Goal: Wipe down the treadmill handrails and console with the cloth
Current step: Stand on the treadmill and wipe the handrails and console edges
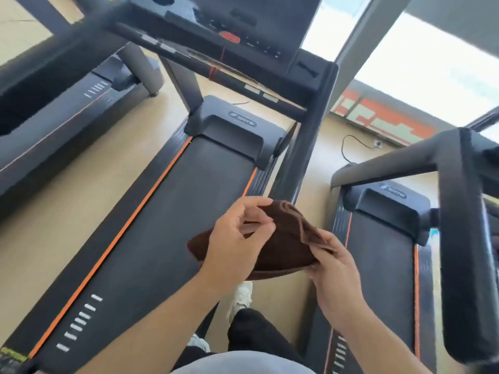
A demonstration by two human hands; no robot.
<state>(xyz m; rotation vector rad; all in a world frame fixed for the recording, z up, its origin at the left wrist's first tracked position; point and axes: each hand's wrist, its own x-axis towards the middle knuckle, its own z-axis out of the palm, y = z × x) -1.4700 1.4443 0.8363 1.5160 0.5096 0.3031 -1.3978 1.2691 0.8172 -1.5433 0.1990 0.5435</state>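
Standing between two treadmills in a bright gym with a pale wooden floor [81,206], the person faces the middle treadmill [172,211], its dark belt edged with orange stripes. A second machine [383,265] sits just to the right and a third [54,122] to the left. Big windows [432,63] fill the top right, and a black cable [351,147] trails across the floor below them.

The console [243,31] slopes overhead at the top of the view, black, with a red stop button [229,37] and a red cord hanging from it. The right handrail [305,152] runs down from the console towards the person; neither it nor the console is being touched.

The cloth [283,238] is a brown towel, held in the air between both hands over the right edge of the belt, just short of the handrail. It looks soft, light and floppy, folded into layers, so it should bunch easily and suit a flat pad under the palm. Gripping it by the folded edges, as now, seems right for refolding.

The left hand [237,238] has its fingers curled, pinching the cloth's upper fold. The right hand [334,265] pinches the layered corner between thumb and fingers.
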